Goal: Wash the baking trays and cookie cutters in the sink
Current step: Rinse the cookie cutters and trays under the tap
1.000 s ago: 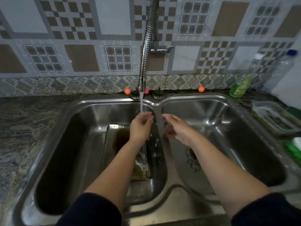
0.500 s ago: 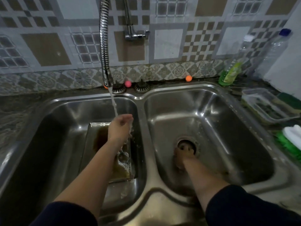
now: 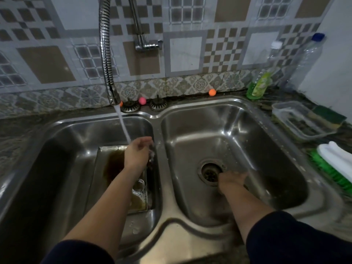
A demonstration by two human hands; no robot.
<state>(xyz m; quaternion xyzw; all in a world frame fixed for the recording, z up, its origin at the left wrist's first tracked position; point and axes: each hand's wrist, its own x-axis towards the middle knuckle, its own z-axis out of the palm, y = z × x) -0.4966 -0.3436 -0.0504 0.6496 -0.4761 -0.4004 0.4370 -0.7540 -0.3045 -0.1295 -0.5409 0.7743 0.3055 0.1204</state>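
**Ana:** Under the running stream, over the left basin, is the left hand [image 3: 137, 153]. What has changed since a second ago?

**Ben:** The right hand [image 3: 231, 179] has. A second ago it was up near the tap beside the left one, pinching something thin and shiny. Half a second ago it was already down at the drain [image 3: 210, 174] of the right basin [image 3: 266, 149], and it is low there now, just beside the strainer.

**Ana:** Is it holding that thing now?

**Ben:** I cannot tell. The hand is blurred and its fingers point away from the camera, so the grip is hidden. My guess (only a guess) is that a rinsed cutter is being put down in the clean basin.

**Ana:** And the left hand?

**Ben:** It has stayed under the water [image 3: 122, 124]. Its fingers are curled, and something small seems to sit at the fingertips in the splash, but I cannot make out whether they grip anything.

**Ana:** Where is the tray?

**Ben:** The baking tray [image 3: 106, 168] lies in the left basin below that hand, with brown water and some suds pooled in it. It looks unwashed.

**Ana:** So what does that mean for the job?

**Ben:** Small pieces seem to go first, one at a time. The tray is the larger part left, and the scrub brush [image 3: 335, 164] lies on the counter to the right.
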